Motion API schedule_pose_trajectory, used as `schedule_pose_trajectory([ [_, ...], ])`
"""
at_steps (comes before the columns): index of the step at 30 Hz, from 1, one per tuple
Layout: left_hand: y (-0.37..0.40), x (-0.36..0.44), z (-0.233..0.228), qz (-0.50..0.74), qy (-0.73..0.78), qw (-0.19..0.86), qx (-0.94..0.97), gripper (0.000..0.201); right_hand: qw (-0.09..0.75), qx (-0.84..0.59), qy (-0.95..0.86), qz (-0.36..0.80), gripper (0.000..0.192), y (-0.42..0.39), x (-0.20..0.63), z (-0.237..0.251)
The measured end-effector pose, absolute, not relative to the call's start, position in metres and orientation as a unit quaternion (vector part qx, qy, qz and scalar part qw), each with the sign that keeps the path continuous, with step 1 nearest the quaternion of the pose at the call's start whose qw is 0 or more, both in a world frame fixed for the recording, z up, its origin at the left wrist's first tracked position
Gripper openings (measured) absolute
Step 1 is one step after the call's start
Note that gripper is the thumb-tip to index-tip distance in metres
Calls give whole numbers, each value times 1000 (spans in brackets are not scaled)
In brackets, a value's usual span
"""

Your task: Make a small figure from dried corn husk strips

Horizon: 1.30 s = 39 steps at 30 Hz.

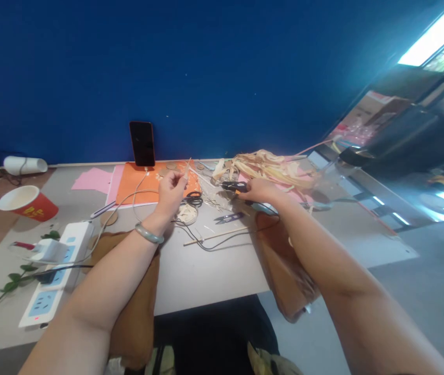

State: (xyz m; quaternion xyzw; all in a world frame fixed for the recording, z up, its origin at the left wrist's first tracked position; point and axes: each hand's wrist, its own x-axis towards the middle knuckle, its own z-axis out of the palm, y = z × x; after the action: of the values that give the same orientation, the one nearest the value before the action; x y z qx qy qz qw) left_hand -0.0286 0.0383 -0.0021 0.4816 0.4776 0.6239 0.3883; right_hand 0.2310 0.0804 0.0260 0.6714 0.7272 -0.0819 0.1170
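Near the table's point(214, 260) far edge, the left hand point(172, 188) pinches a thin pale strip point(187, 167) upright. The right hand point(256, 190) grips what looks like a black glue gun point(233, 186) beside a heap of dried husks point(269, 167).

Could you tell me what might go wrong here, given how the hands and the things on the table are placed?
The right hand grips a black glue gun beside dry straw strips; hot glue may burn fingers or scorch them. Its cord trails under the forearm and could snag. The left hand holds a thin strip that could snap.
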Motion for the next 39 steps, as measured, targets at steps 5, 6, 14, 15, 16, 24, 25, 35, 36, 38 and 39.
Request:
schedule_pose_trajectory([
  [5,39,-27,-1,628,477,401,465,10,15,676,727,-120,34,66,229,58],
  [6,39,-27,-2,630,474,406,462,10,-10,675,725,-135,31,63,226,62],
  [14,41,-30,-5,622,468,443,444,13,-337,559,664,-366,11,49,189,40],
  [15,41,-30,-5,616,468,449,446,14,-367,540,651,-387,9,49,186,33],
  [16,41,-30,-6,608,466,457,452,15,-395,518,641,-407,11,49,183,28],
  [24,33,-11,-18,459,443,594,490,18,-479,438,615,-448,23,36,159,9],
  [25,32,-8,-19,442,449,601,491,16,-471,450,620,-437,22,34,157,8],
  [35,21,3,-12,486,451,580,474,28,-474,512,676,-237,19,36,159,-10],
  [36,20,3,-11,498,434,581,475,28,-463,520,688,-206,21,37,161,-13],
  [38,17,4,-9,511,402,594,473,28,-432,539,709,-147,23,38,163,-18],
  [39,17,5,-9,515,389,604,468,29,-416,547,716,-123,24,39,164,-20],
])
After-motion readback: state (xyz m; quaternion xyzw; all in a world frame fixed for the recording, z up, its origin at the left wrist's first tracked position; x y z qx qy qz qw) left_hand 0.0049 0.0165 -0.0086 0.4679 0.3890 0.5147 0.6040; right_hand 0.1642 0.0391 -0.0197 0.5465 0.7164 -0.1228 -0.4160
